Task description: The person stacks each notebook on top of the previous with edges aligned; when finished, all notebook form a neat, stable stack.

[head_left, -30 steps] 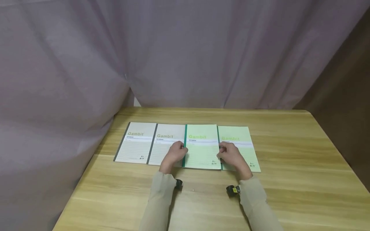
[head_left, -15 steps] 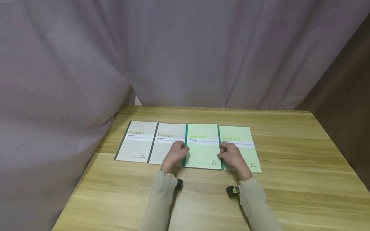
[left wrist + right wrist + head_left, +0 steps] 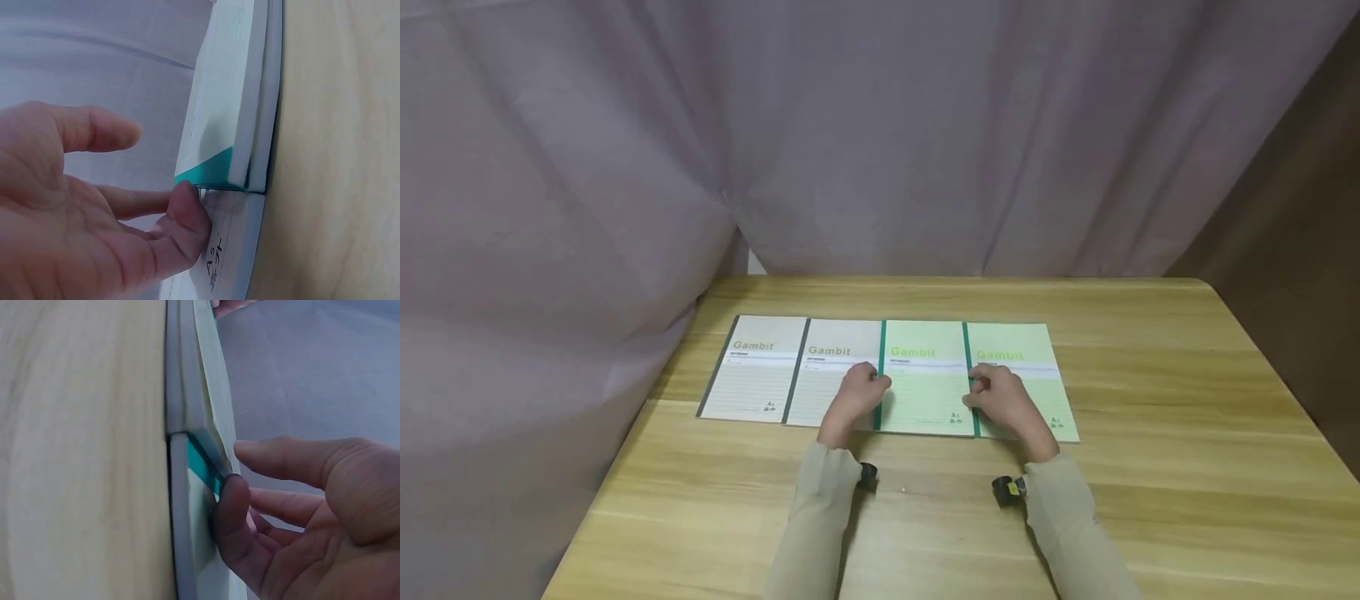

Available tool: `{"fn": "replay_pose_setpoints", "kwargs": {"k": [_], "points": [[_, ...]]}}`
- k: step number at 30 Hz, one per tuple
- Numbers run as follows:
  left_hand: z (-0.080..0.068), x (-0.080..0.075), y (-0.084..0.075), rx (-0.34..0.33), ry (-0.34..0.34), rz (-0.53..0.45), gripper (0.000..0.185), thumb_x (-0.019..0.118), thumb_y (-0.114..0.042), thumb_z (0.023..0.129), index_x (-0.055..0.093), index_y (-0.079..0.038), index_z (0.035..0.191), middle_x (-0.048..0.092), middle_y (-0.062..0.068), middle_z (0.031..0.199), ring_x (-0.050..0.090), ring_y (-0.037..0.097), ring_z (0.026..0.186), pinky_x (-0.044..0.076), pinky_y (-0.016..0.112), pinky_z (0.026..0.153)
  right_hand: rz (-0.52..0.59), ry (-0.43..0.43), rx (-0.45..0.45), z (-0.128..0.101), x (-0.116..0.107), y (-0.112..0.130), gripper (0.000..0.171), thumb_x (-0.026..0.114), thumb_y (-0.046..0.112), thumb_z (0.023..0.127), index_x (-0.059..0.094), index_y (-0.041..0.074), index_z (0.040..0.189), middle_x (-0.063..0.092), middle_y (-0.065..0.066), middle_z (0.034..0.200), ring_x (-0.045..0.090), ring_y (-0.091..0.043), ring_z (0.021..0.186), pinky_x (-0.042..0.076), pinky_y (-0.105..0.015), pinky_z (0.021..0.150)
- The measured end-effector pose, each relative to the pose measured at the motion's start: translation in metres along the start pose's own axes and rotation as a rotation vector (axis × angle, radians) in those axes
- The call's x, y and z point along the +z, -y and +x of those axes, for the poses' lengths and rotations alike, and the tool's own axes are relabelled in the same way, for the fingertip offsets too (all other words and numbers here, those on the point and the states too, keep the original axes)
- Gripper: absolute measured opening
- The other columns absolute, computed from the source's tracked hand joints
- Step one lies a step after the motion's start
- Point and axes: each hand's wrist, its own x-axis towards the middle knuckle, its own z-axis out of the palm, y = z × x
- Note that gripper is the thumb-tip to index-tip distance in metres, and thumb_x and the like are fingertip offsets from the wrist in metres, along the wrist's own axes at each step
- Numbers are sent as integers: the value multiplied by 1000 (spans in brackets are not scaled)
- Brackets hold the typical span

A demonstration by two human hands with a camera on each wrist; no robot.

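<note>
Four-wide row aside, a stack of green notebooks lies third from the left, one notebook on another. My left hand is at the stack's left side; its bent fingers touch the teal spine, while the thumb stands apart above the cover. My right hand is at the opposite side. Its thumb and fingertips pinch the top notebook's edge. Under the right hand lies another green notebook, and under the left a grey-white notebook.
Another grey-white notebook lies at the row's left end. All rest on a wooden table, whose far edge meets a grey curtain. A camera sits at each cuff, such as the black camera on the right.
The hands stay at the sides of the green stack. The top notebook's near edge and the right-hand green notebook sit slightly higher in view, and the right forearm has shifted slightly right.
</note>
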Motion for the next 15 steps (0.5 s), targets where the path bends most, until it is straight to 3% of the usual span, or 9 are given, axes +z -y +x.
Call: {"fn": "replay_pose_setpoints", "kwargs": {"k": [5, 8, 11, 15], "points": [[2, -1, -3, -33, -19, -18, 19, 51, -13, 95, 46, -6, 78, 38, 2, 66, 32, 15, 54, 29, 28, 48, 23, 3, -47, -1, -7, 2, 44, 63, 2, 90, 55, -15, 129, 65, -12, 89, 59, -17, 65, 49, -32, 65], [1, 1, -4, -30, -40, -49, 23, 52, -13, 95, 58, 8, 100, 50, 6, 76, 40, 15, 61, 36, 26, 52, 31, -6, -51, -2, -11, 2, 42, 60, 3, 91, 55, -15, 129, 67, -15, 93, 60, -18, 68, 50, -32, 66], [-1, 5, -6, -7, -51, -94, 48, 52, -12, 96, 47, 18, 133, 60, 17, 99, 55, 21, 74, 47, 30, 65, 33, -17, -48, -5, -17, 3, 40, 58, 4, 93, 56, -14, 129, 67, -19, 98, 61, -19, 70, 51, -31, 63], [-2, 10, -11, 33, -44, -143, 53, 52, -10, 96, 41, 19, 139, 61, 23, 110, 62, 26, 79, 52, 32, 70, 53, -44, -37, -9, -27, 1, 39, 57, 5, 96, 55, -14, 130, 66, -23, 103, 64, -24, 71, 53, -31, 58]]}}
